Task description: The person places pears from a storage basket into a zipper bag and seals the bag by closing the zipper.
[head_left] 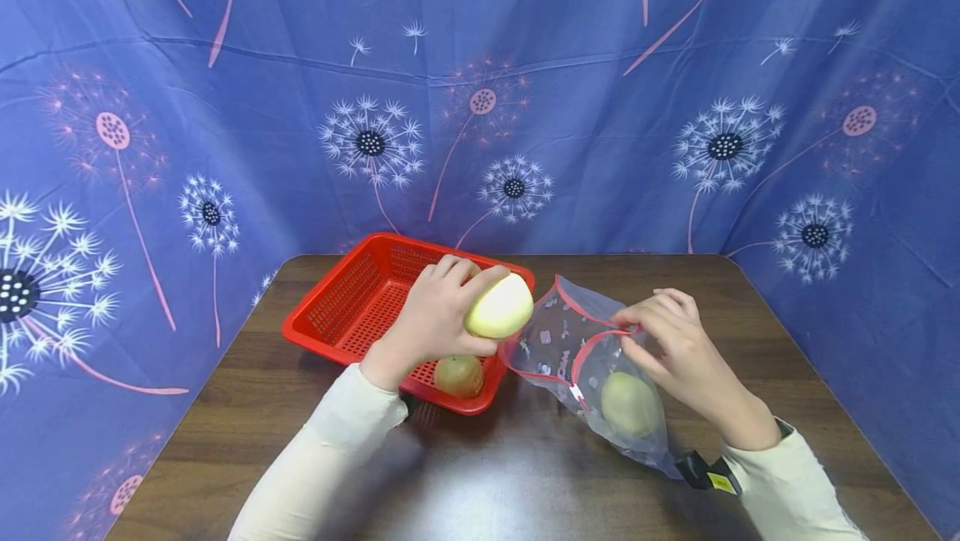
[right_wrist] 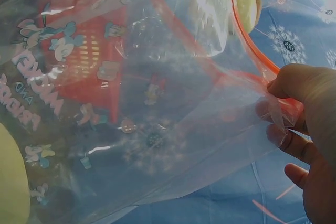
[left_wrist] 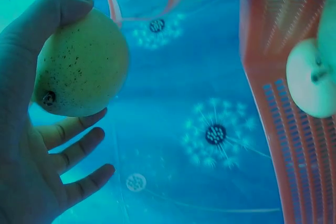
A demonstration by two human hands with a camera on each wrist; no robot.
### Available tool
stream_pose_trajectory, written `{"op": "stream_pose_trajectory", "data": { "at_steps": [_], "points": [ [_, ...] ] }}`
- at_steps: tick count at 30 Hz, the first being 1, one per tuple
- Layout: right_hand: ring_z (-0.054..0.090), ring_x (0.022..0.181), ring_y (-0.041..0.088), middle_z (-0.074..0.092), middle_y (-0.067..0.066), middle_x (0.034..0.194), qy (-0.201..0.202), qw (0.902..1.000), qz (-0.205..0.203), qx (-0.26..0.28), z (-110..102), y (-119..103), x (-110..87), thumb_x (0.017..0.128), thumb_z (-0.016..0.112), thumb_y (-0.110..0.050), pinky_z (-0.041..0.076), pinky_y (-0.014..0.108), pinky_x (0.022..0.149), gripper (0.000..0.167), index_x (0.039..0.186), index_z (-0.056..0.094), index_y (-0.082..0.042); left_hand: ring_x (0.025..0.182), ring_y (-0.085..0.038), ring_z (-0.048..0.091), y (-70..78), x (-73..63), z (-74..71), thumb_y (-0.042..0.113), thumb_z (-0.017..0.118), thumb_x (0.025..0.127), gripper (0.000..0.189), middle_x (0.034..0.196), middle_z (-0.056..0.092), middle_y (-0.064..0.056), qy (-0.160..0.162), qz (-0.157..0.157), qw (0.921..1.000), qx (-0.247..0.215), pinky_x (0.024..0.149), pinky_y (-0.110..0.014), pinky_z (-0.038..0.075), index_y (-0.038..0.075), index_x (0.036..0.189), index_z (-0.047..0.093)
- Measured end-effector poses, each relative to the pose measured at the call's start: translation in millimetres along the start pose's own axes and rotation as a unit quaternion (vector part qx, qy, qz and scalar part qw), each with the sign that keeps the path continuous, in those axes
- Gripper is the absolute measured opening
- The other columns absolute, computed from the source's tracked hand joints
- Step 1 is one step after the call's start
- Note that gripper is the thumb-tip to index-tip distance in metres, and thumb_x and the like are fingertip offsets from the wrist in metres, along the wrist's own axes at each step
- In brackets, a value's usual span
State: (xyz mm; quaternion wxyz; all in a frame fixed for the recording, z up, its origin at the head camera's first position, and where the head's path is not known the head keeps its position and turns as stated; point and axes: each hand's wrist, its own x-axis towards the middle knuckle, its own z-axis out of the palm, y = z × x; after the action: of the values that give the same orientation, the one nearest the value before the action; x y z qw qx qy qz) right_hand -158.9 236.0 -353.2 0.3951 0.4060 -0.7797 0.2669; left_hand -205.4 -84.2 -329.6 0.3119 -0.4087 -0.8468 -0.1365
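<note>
My left hand grips a round, pale yellow-green pear, raised over the right side of the red basket. Dark specks and a brown end mark the pear in the left wrist view, where the thumb lies over its top. Between thumb and fingertips, my right hand pinches the red-edged mouth of a clear zip bag. The bag's mouth gapes toward the held pear. Inside the bag lies another pear. Cartoon prints cover the bag's film in the right wrist view.
The red perforated basket stands left of the bag on a brown wooden table. A pear lies in its near right corner. Behind the table hangs a blue dandelion-print cloth.
</note>
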Motion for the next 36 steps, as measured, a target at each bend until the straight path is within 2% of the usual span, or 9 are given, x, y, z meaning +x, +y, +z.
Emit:
{"op": "stream_pose_trajectory", "data": {
  "at_steps": [4, 13, 18, 21, 25, 31, 36],
  "points": [
    [0.058, 0.077, 0.016, 0.067, 0.003, 0.085, 0.001, 1.0000, -0.001, 0.001, 1, 0, 0.6, 0.103, 0.051, -0.032, 0.024, 0.034, 0.108, 0.036, 0.093, 0.069, -0.003, 0.095, -0.022, 0.054, 10.6, 5.1, 1.7, 0.047, 0.083, 0.059, 0.076, 0.100, 0.060, -0.003, -0.006, 0.014, 0.9999, 0.001, 0.070, -0.038, 0.046, 0.020, 0.127, 0.062],
    [0.056, 0.074, 0.017, 0.068, 0.001, 0.084, 0.004, 1.0000, 0.003, -0.008, 2, -1, 1.5, 0.094, 0.053, -0.023, 0.026, 0.041, 0.095, 0.024, 0.093, 0.069, -0.005, 0.100, -0.021, 0.051, 29.3, 11.9, 11.6, 0.046, 0.082, 0.058, 0.074, 0.097, 0.058, -0.001, -0.028, 0.055, 0.9978, 0.023, 0.076, -0.037, 0.044, 0.026, 0.127, 0.064],
    [0.055, 0.072, 0.018, 0.068, 0.000, 0.083, 0.007, 1.0000, 0.001, -0.005, 2, -2, 2.7, 0.100, 0.053, -0.028, 0.026, 0.041, 0.095, 0.030, 0.093, 0.069, -0.004, 0.104, -0.023, 0.050, 34.7, 10.9, 22.3, 0.046, 0.084, 0.058, 0.074, 0.098, 0.058, -0.001, -0.036, 0.081, 0.9959, 0.021, 0.080, -0.039, 0.043, 0.028, 0.127, 0.064],
    [0.055, 0.072, 0.018, 0.068, 0.001, 0.084, 0.008, 1.0000, -0.001, -0.004, 3, -3, 2.8, 0.102, 0.051, -0.032, 0.026, 0.041, 0.094, 0.035, 0.093, 0.069, -0.004, 0.106, -0.023, 0.050, 36.7, 10.5, 26.4, 0.050, 0.084, 0.060, 0.073, 0.101, 0.060, -0.001, -0.052, 0.088, 0.9945, 0.023, 0.081, -0.039, 0.043, 0.030, 0.128, 0.065],
    [0.055, 0.073, 0.019, 0.068, 0.001, 0.084, 0.010, 0.9999, 0.000, -0.001, 4, -4, 1.8, 0.102, 0.051, -0.031, 0.026, 0.040, 0.095, 0.034, 0.094, 0.070, -0.004, 0.109, -0.023, 0.049, 37.5, 10.9, 30.4, 0.056, 0.083, 0.064, 0.072, 0.105, 0.062, 0.001, -0.084, 0.084, 0.9922, 0.037, 0.085, -0.041, 0.041, 0.034, 0.130, 0.063],
    [0.055, 0.076, 0.017, 0.067, 0.001, 0.084, 0.009, 1.0000, -0.001, -0.001, 5, -4, 0.5, 0.102, 0.050, -0.030, 0.027, 0.039, 0.096, 0.034, 0.094, 0.070, -0.004, 0.111, -0.024, 0.048, 38.7, 10.1, 35.3, 0.060, 0.084, 0.063, 0.078, 0.110, 0.061, 0.002, -0.135, 0.064, 0.9861, 0.073, 0.092, -0.051, 0.038, 0.039, 0.134, 0.059],
    [0.056, 0.079, 0.017, 0.066, 0.001, 0.086, 0.005, 1.0000, -0.005, 0.003, 7, -4, 0.5, 0.103, 0.050, -0.031, 0.026, 0.039, 0.098, 0.035, 0.095, 0.070, -0.004, 0.106, -0.022, 0.048, 41.1, 11.8, 36.4, 0.063, 0.084, 0.058, 0.084, 0.105, 0.060, 0.002, -0.141, 0.042, 0.9837, 0.103, 0.090, -0.050, 0.038, 0.039, 0.134, 0.059]
  ]
}}
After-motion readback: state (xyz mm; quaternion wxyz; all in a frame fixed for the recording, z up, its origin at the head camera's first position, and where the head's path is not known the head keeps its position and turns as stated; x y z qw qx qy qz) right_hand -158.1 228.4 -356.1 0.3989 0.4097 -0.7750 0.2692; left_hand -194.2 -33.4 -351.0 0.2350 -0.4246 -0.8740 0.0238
